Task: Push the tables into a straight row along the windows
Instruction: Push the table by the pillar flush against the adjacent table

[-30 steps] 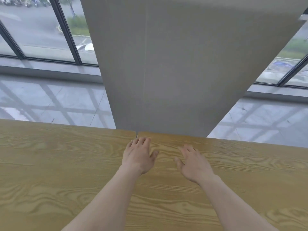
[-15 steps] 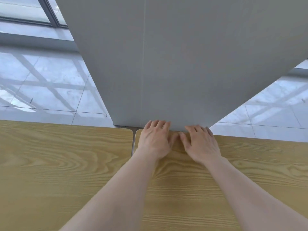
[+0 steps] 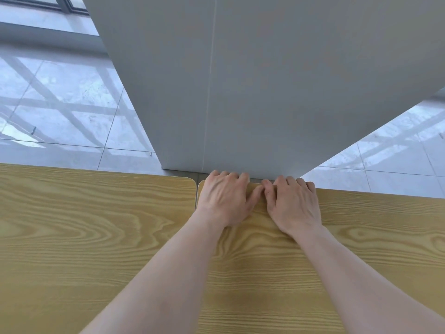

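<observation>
Two light wood-grain tables stand side by side with a thin gap between them: the left table (image 3: 84, 225) and the right table (image 3: 373, 237). My left hand (image 3: 222, 200) and my right hand (image 3: 292, 204) both lie on the right table near its far left corner. Their fingers curl over the far edge, gripping it. The fingertips are hidden behind the edge, almost against the grey pillar (image 3: 252, 80).
A wide grey pillar rises straight ahead, its base just beyond the right table's far edge. Glossy pale floor tiles (image 3: 60, 104) lie to the left and right of it. A window frame (image 3: 60, 1) shows at the top left.
My hands slid forward from the tabletop to its far edge and curled over it. The view tilted down and the pillar's base came close to the table edge.
</observation>
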Available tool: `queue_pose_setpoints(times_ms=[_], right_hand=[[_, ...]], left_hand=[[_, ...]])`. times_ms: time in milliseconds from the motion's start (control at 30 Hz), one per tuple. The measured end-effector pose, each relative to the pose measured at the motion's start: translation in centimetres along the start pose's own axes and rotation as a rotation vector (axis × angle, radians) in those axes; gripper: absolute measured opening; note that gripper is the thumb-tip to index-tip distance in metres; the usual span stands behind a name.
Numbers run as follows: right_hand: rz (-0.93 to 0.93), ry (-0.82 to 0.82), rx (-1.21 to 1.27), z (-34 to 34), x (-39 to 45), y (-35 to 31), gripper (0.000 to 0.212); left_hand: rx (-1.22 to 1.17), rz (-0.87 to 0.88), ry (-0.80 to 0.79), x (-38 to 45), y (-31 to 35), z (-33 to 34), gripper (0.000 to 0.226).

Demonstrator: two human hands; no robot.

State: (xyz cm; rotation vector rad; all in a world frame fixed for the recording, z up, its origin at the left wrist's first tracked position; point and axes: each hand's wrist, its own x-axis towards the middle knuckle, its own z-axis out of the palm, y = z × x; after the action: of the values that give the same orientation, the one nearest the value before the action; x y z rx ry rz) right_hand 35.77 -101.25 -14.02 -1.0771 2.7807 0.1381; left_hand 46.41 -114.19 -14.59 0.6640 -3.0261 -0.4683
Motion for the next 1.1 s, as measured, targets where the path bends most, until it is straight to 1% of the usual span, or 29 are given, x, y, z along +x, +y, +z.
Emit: queue_pose_setpoints(times_ms=[100, 233, 467, 567, 667, 800, 933, 1100], right_hand=[[0.011, 0.025, 0.011, 0.1, -0.2, -0.3, 0.061], [0.008, 0.057, 0.040, 0.4, -0.4, 0.3, 0.057], [-0.001, 0.090, 0.060, 0.5, -0.5, 0.7, 0.057], [-0.023, 0.123, 0.080, 0.6, -0.7, 0.8, 0.058], [-0.050, 0.228, 0.123, 0.2, -2.4, 0.9, 0.055], [-0.105, 0.283, 0.191, -0.4, -9.1, 1.7, 0.053], [-0.098, 0.245, 0.214, 0.8, -18.7, 4.0, 0.053], [-0.120, 0.217, 0.224, 3.3, -32.5, 6.9, 0.054]], left_hand=[[0.018, -0.003, 0.020, -0.2, -0.1, -0.2, 0.053], [0.037, -0.008, 0.007, -0.3, 0.4, -0.4, 0.048], [0.066, -0.051, 0.016, -0.6, 0.4, 0.1, 0.052], [0.035, -0.051, 0.076, -1.6, 0.7, 0.0, 0.053], [0.011, -0.017, 0.166, -4.1, 1.7, -0.6, 0.051], [0.006, -0.061, 0.177, -10.0, 4.1, -0.7, 0.053], [0.017, -0.100, 0.147, -18.4, 8.2, 0.4, 0.055], [0.041, -0.191, 0.131, -31.0, 14.5, 3.3, 0.059]])
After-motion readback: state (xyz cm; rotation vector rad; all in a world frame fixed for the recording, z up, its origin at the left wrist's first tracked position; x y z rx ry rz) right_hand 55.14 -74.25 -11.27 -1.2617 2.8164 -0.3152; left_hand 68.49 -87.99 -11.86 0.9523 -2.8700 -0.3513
